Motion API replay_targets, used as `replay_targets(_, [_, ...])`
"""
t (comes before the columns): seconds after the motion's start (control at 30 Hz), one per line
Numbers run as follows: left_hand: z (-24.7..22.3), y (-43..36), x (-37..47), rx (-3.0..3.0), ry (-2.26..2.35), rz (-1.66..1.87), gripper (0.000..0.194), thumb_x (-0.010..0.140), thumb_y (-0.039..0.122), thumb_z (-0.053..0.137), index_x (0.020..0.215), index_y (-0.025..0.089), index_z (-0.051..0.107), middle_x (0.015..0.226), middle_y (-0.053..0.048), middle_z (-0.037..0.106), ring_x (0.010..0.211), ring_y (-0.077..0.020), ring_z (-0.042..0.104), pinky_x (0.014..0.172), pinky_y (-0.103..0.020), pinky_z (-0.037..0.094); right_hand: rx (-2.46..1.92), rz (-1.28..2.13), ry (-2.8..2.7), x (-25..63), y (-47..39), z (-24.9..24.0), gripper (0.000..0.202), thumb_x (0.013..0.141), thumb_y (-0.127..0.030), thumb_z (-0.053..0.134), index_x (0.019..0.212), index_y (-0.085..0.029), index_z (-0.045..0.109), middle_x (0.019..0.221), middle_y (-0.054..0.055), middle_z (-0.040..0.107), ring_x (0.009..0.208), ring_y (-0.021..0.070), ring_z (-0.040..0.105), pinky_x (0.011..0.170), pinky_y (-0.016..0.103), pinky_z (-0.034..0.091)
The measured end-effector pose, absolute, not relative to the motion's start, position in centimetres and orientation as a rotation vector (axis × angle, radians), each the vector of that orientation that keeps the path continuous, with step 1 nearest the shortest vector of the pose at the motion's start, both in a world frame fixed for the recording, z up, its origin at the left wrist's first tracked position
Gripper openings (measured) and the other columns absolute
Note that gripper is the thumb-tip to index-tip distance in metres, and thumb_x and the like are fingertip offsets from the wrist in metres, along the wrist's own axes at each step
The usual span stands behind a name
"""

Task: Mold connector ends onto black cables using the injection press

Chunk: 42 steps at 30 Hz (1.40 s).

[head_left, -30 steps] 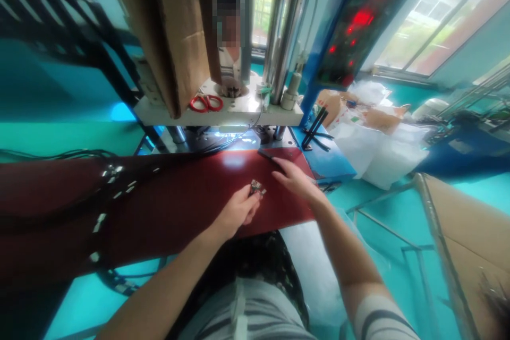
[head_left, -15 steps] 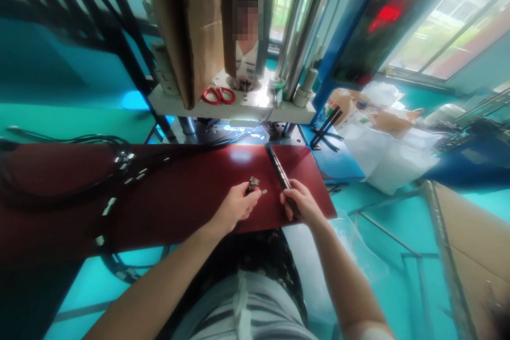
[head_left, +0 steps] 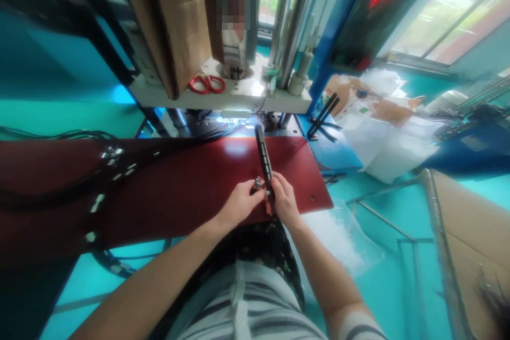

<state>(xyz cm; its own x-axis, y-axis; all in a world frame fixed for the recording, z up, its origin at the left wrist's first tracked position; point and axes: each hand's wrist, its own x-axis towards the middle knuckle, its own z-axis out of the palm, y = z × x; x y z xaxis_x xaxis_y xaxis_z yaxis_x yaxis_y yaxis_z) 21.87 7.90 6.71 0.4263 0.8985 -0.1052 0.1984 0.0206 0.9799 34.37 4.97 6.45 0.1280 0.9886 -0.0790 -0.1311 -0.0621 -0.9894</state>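
My left hand is closed on a cluster of small metal-ended parts, which look like cable connectors and poke out past the thumb and fingers. Wrapped around the lower end of a long dark bar is my right hand. The bar has a row of pale slots or inserts along its face and tilts away toward the machine. A small light piece at the left fingertips is close beside the bar; whether they touch I cannot tell. Both hands are over the near edge of the dark red table.
Black cables with metal ends lie along the table's left. Behind it stands a press with a white plate, red-handled scissors on top. Dark rods rest at right, near white bags. A cardboard box is far right.
My right hand has brought the bar leftward, close to my left hand, and the bar stands more upright. The left hand still grips the small parts. The view has shifted slightly.
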Motion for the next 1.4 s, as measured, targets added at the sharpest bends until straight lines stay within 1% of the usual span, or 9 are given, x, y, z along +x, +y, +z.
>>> replay_targets(0.2, [6.9, 7.9, 21.5, 1.452, 1.054, 0.71, 0.017, 0.075, 0.029, 0.055, 0.07, 0.014, 0.056, 0.063, 0.0, 0.059, 0.056, -0.0094, 0.051, 0.055, -0.019, 0.038, -1.306, 1.055, -1.163, 33.9, 4.8, 5.8, 0.034, 0.086, -0.049, 0.044, 0.105, -0.022, 0.052, 0.048, -0.008, 0.048, 0.03, 0.0076, 0.041, 0.029, 0.02, 0.03])
replay_targets(0.4, [8.1, 8.1, 20.8, 1.178, 0.986, 0.824, 0.025, 0.077, 0.04, 0.055, 0.077, 0.015, 0.05, 0.057, 0.004, 0.049, 0.043, -0.0051, 0.039, 0.04, -0.017, 0.03, -1.237, 1.214, -1.023, 34.4, 4.9, 6.1, 0.035, 0.085, -0.048, 0.046, 0.105, -0.021, 0.054, 0.054, -0.006, 0.054, 0.028, 0.0073, 0.044, 0.026, 0.019, 0.029])
replay_targets(0.5, [8.6, 8.3, 20.9, 1.056, 1.048, 0.863, 0.024, 0.077, 0.039, 0.055, 0.077, 0.018, 0.045, 0.048, 0.008, 0.04, 0.037, -0.0041, 0.031, 0.034, -0.015, 0.02, -1.207, 1.211, -0.954, 34.6, 4.8, 6.2, 0.04, 0.084, -0.047, 0.047, 0.115, -0.021, 0.05, 0.057, -0.007, 0.054, 0.029, 0.0064, 0.044, 0.026, 0.018, 0.031])
replay_targets(0.6, [8.9, 8.3, 21.3, 1.053, 1.06, 0.729, 0.024, 0.073, 0.036, 0.058, 0.071, 0.017, 0.044, 0.043, 0.009, 0.034, 0.034, -0.003, 0.025, 0.033, -0.015, 0.015, -1.175, 1.235, -0.948, 34.7, 4.7, 6.4, 0.048, 0.084, -0.045, 0.048, 0.126, -0.022, 0.045, 0.057, -0.007, 0.054, 0.029, 0.0058, 0.044, 0.026, 0.017, 0.033])
replay_targets(0.77, [8.8, 8.3, 21.7, 1.153, 1.07, 0.644, 0.023, 0.071, 0.035, 0.059, 0.067, 0.014, 0.053, 0.044, 0.007, 0.04, 0.035, -0.0026, 0.027, 0.035, -0.016, 0.019, -1.165, 1.277, -1.0, 34.9, 4.8, 6.5, 0.049, 0.084, -0.045, 0.048, 0.128, -0.021, 0.047, 0.056, -0.006, 0.054, 0.029, 0.0055, 0.044, 0.027, 0.016, 0.033])
replay_targets(1.03, [7.8, 8.5, 21.4, 1.381, 1.113, 0.728, 0.012, 0.071, 0.024, 0.055, 0.063, 0.014, 0.056, 0.057, 0.003, 0.056, 0.05, -0.0071, 0.046, 0.047, -0.018, 0.033, -1.27, 1.234, -1.146, 34.8, 4.9, 6.1, 0.055, 0.085, -0.046, 0.048, 0.132, -0.019, 0.045, 0.054, -0.005, 0.055, 0.03, 0.0057, 0.043, 0.027, 0.017, 0.033])
replay_targets(1.17, [7.3, 8.3, 21.1, 1.381, 1.09, 0.736, 0.02, 0.075, 0.031, 0.054, 0.063, 0.015, 0.053, 0.055, 0.003, 0.053, 0.048, -0.0074, 0.045, 0.048, -0.019, 0.033, -1.28, 1.228, -1.155, 34.6, 5.0, 6.1, 0.055, 0.084, -0.045, 0.049, 0.131, -0.017, 0.046, 0.057, -0.003, 0.057, 0.03, 0.0054, 0.043, 0.027, 0.017, 0.033])
replay_targets(1.33, [6.9, 8.6, 20.6, 1.364, 1.209, 0.921, 0.018, 0.081, 0.035, 0.049, 0.088, 0.019, 0.05, 0.053, 0.007, 0.047, 0.046, -0.0082, 0.042, 0.049, -0.019, 0.032, -1.235, 1.235, -1.013, 34.7, 4.9, 6.3, 0.052, 0.084, -0.044, 0.049, 0.13, -0.019, 0.047, 0.054, -0.005, 0.055, 0.029, 0.006, 0.044, 0.026, 0.016, 0.032])
replay_targets(1.4, [7.1, 8.8, 20.4, 1.441, 1.246, 0.951, 0.016, 0.08, 0.035, 0.05, 0.083, 0.019, 0.05, 0.056, 0.006, 0.049, 0.052, -0.0092, 0.045, 0.053, -0.02, 0.034, -1.204, 1.251, -0.989, 34.9, 4.8, 6.2, 0.052, 0.084, -0.044, 0.05, 0.13, -0.02, 0.047, 0.053, -0.006, 0.055, 0.028, 0.0059, 0.044, 0.026, 0.016, 0.031])
